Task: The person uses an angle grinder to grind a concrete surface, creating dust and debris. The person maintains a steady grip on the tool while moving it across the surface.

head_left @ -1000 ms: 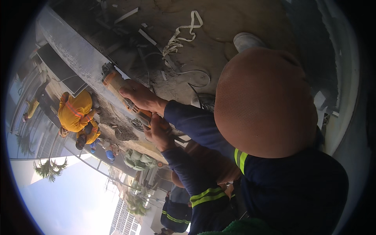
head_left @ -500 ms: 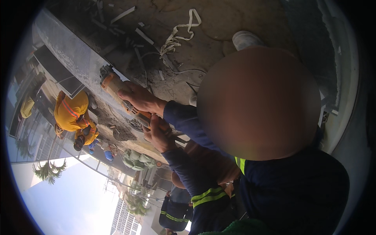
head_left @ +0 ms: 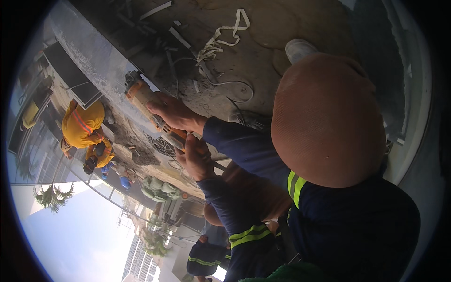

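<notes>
L hand [head_left: 195, 160] & R hand [head_left: 176, 113] both grip grinder [head_left: 140, 95], R nearer tip [head_left: 132, 78]; tip's nr gray slab [head_left: 94, 47] edge. White strap [head_left: 207, 52] on ground [head_left: 268, 28].

Brown, dirt-smeared ground [head_left: 272, 28] spans the top of the frame, in shadow toward the upper left. A pale strip [head_left: 422, 108] curves down the right rim. Bright daylight sky [head_left: 84, 230] glares at lower left, below a palm tree [head_left: 53, 197]. A pale multi-storey building [head_left: 141, 261] with rows of windows tilts at the lower edge, left of centre.
</notes>
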`<move>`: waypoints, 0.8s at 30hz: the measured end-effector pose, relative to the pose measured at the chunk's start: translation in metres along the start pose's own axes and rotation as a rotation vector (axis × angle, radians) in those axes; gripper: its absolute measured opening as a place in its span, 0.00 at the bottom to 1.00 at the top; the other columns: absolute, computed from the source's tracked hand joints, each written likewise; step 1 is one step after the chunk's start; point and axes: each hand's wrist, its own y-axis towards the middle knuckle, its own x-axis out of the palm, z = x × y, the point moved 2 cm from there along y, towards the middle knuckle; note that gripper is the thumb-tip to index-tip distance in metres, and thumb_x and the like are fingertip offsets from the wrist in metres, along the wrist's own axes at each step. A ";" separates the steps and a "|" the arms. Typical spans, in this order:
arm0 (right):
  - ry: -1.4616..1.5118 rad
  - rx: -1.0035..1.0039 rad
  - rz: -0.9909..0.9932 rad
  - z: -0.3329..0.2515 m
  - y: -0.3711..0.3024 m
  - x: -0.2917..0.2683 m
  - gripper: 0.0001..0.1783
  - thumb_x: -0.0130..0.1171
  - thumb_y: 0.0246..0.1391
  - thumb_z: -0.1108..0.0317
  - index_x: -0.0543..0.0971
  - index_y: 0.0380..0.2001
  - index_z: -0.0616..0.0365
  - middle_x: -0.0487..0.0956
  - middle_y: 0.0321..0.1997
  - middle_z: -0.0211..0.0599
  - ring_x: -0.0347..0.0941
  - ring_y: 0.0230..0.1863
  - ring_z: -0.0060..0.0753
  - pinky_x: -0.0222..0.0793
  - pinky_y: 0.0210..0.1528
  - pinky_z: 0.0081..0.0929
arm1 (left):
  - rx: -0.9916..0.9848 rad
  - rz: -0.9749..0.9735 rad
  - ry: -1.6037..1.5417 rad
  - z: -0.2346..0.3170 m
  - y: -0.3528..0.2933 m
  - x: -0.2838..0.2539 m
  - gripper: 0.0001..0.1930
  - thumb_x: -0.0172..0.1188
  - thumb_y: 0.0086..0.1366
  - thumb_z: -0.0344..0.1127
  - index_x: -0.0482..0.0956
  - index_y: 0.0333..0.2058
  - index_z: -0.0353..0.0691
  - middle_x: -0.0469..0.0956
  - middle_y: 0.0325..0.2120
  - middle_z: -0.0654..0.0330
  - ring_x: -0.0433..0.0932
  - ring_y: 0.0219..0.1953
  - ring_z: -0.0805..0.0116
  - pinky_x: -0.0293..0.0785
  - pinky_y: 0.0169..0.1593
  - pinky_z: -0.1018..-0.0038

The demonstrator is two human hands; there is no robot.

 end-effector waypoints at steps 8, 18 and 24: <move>-0.028 0.014 -0.003 -0.006 -0.008 -0.004 0.32 0.56 0.73 0.45 0.74 0.69 0.53 0.85 0.55 0.44 0.80 0.56 0.37 0.72 0.60 0.37 | -0.048 -0.053 0.012 -0.002 -0.006 -0.002 0.18 0.67 0.67 0.34 0.74 0.51 0.35 0.74 0.27 0.64 0.73 0.21 0.75 0.71 0.24 0.77; -0.018 -0.013 -0.023 0.000 -0.015 -0.003 0.32 0.54 0.74 0.45 0.74 0.68 0.56 0.85 0.53 0.43 0.79 0.55 0.35 0.71 0.60 0.37 | -0.034 -0.018 -0.017 -0.005 -0.014 -0.004 0.17 0.66 0.68 0.32 0.72 0.51 0.35 0.72 0.24 0.64 0.74 0.18 0.74 0.70 0.21 0.78; 0.008 0.009 -0.025 0.003 -0.021 -0.001 0.30 0.54 0.74 0.45 0.75 0.67 0.57 0.84 0.52 0.42 0.78 0.55 0.34 0.71 0.60 0.36 | -0.062 -0.043 -0.044 -0.007 -0.018 -0.008 0.18 0.66 0.69 0.32 0.71 0.53 0.35 0.75 0.25 0.61 0.77 0.19 0.73 0.68 0.18 0.79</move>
